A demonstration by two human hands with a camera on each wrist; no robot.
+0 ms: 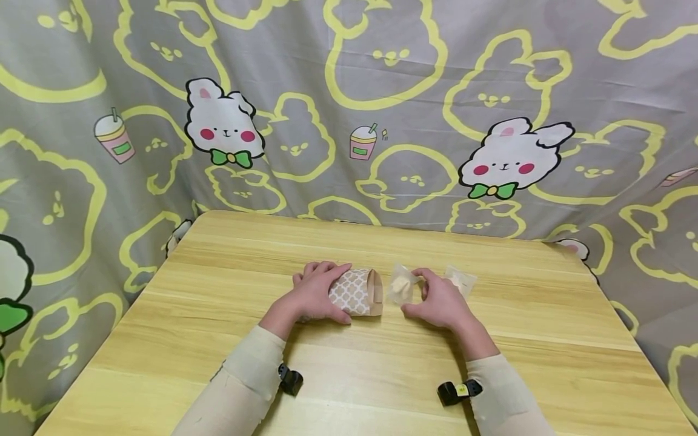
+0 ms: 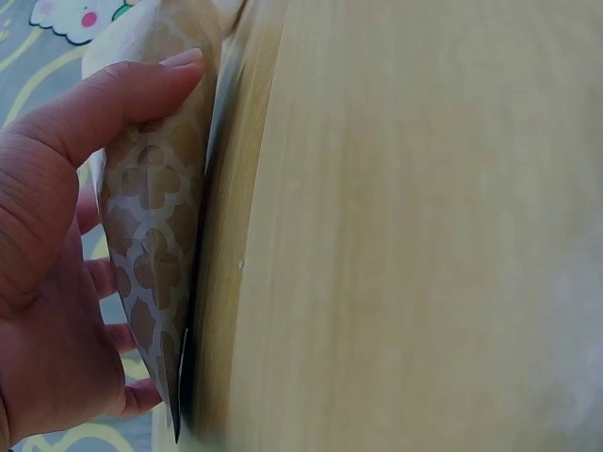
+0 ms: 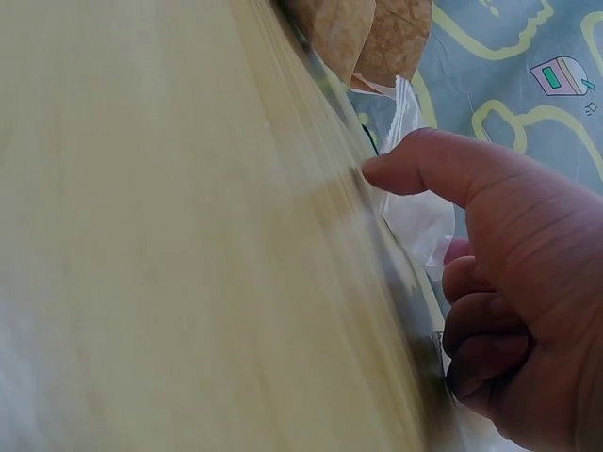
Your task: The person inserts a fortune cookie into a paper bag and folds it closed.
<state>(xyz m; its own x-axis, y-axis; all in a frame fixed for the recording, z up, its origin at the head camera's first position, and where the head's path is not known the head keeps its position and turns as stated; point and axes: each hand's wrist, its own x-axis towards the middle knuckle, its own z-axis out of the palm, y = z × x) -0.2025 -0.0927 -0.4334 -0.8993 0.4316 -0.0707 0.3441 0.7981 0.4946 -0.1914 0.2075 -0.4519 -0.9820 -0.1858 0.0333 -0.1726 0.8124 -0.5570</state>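
Note:
A brown paper bag [image 1: 351,293] with a white lattice pattern lies on its side on the table, its mouth facing right. My left hand [image 1: 319,293] grips it, thumb on the near side, fingers on the far side; the bag [image 2: 155,226] also shows in the left wrist view. Just right of the mouth is a small clear packet [image 1: 401,286] with pale pieces inside. My right hand [image 1: 443,300] holds this packet [image 3: 419,221] by its edges between thumb and index finger, the other fingers curled. A second clear packet [image 1: 460,280] lies behind that hand, partly hidden.
The wooden table [image 1: 349,387] carries all of this. Along its back and sides hangs a grey curtain [image 1: 305,79] with rabbit and drink-cup prints. Both sleeved wrists wear black cameras [image 1: 291,380], close above the tabletop.

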